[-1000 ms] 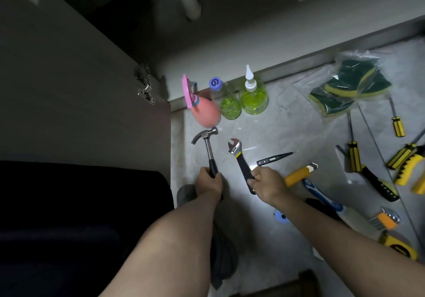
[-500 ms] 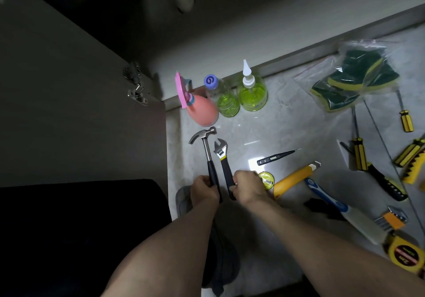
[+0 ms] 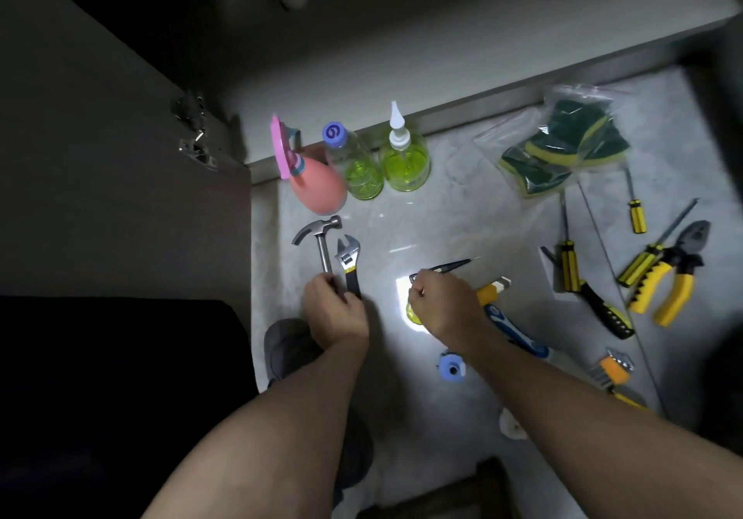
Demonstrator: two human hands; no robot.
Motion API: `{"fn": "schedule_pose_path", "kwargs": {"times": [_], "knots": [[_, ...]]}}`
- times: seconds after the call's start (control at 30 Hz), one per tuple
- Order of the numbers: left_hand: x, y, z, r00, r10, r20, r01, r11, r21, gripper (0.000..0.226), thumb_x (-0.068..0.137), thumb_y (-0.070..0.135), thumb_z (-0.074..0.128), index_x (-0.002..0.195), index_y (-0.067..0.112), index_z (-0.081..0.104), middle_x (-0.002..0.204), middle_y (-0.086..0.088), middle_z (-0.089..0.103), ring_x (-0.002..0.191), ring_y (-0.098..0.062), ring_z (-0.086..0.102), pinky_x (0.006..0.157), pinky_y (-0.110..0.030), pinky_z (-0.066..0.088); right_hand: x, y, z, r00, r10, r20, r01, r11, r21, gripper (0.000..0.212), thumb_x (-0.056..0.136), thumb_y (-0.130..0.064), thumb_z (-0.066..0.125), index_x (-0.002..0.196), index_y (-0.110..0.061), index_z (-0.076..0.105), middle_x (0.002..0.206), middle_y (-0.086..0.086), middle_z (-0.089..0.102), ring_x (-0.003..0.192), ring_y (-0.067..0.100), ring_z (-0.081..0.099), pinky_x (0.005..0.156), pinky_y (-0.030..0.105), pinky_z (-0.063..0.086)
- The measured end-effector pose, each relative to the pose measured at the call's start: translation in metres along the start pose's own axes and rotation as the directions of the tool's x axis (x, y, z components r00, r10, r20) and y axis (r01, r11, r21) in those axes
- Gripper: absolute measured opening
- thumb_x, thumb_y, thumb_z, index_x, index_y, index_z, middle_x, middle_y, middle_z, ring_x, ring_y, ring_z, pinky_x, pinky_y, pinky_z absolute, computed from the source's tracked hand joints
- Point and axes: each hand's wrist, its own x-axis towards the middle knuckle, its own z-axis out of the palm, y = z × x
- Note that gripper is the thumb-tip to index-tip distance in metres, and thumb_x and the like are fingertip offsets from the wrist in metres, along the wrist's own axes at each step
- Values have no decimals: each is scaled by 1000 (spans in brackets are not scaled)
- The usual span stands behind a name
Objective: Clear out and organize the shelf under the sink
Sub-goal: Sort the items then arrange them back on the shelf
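My left hand (image 3: 335, 313) grips the handle of the steel claw hammer (image 3: 319, 233), which lies on the marble floor. The adjustable wrench (image 3: 349, 257) lies right beside the hammer, and its black handle runs under the same hand. My right hand (image 3: 442, 305) sits further right with curled fingers, pinching the near end of a black tester pen (image 3: 450, 266). A yellow-green disc (image 3: 413, 314) peeks out under that hand. The cabinet shelf (image 3: 402, 48) under the sink lies dark at the back.
A pink spray bottle (image 3: 321, 184) and two green-liquid bottles (image 3: 364, 172) (image 3: 404, 164) stand by the cabinet edge. A bag of sponges (image 3: 563, 148), screwdrivers (image 3: 569, 265), pliers (image 3: 675, 277), a yellow utility knife (image 3: 492, 289) and a brush (image 3: 518, 333) lie right. The open cabinet door (image 3: 120, 205) stands left.
My right hand set the wrench next to the hammer, let go of it and moved right to the black pen. My left hand stayed on the hammer handle.
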Motion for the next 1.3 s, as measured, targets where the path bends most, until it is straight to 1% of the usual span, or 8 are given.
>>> {"fn": "schedule_pose_path", "kwargs": {"times": [0.13, 0.23, 0.37, 0.5, 0.67, 0.9, 1.1, 1.3], "knots": [[-29, 24, 30, 935, 299, 191, -291, 954, -71, 19, 84, 14, 59, 103, 18, 62, 107, -2, 58, 109, -23, 53, 89, -36, 44, -17, 47, -32, 987, 57, -148, -57, 998, 4, 16, 97, -30, 48, 88, -20, 57, 94, 8, 66, 93, 34, 63, 68, 36, 38], [-54, 39, 56, 739, 481, 471, -537, 844, -19, 17, 86, 35, 59, 102, 29, 59, 107, 7, 54, 108, -16, 51, 83, -34, 46, -35, 78, -55, 962, 131, -241, -115, 990, 80, 17, 97, -27, 52, 81, -20, 48, 89, 7, 60, 87, 29, 59, 66, 38, 42], [-74, 48, 77, 542, 458, 705, -746, 648, 152, 39, 83, 32, 64, 120, 22, 54, 120, -1, 51, 115, -25, 50, 82, -39, 47, -61, 127, -76, 892, 295, -343, -220, 945, 241, 15, 96, -22, 55, 83, -15, 53, 95, 9, 59, 88, 29, 58, 70, 42, 47], [-75, 57, 81, 560, 397, 728, -725, 660, 197, 48, 79, 26, 66, 123, 19, 48, 120, -5, 53, 113, -29, 52, 82, -42, 49, -72, 173, -95, 815, 476, -332, -353, 861, 367, 7, 98, -24, 55, 97, -20, 61, 103, 6, 64, 84, 22, 57, 64, 34, 41], [-81, 72, 71, 664, 347, 662, -552, 825, 121, 35, 75, 32, 66, 106, 26, 51, 101, 1, 61, 97, -26, 58, 76, -36, 48, -66, 214, -111, 678, 599, -425, -462, 798, 388, 26, 94, -24, 61, 114, -9, 56, 125, 15, 51, 119, 36, 47, 80, 39, 40], [-74, 73, 56, 721, 279, 634, -420, 904, 81, 32, 77, 37, 70, 97, 30, 47, 88, 4, 62, 83, -26, 61, 68, -32, 42, -24, 240, -122, 600, 753, -270, -641, 654, 401, 94, 76, -57, 79, 136, 2, 38, 137, 19, 39, 126, 39, 43, 92, 49, 46], [-50, 57, 45, 897, 90, 433, -132, 989, 68, 29, 81, 30, 75, 94, 20, 51, 89, -5, 64, 90, -32, 64, 73, -34, 46, -16, 255, -118, 524, 848, -77, -574, 418, 704, 76, 61, -43, 92, 111, -6, 48, 116, 19, 57, 104, 31, 62, 84, 44, 55], [-26, 32, 32, 926, -78, 368, 16, 985, 169, 33, 82, 32, 76, 100, 12, 56, 106, -15, 68, 101, -33, 64, 82, -35, 48, -21, 258, -118, 518, 850, -92, -545, 411, 731, 52, 87, -21, 73, 127, 7, 54, 127, 28, 62, 117, 42, 61, 88, 42, 51]]}}
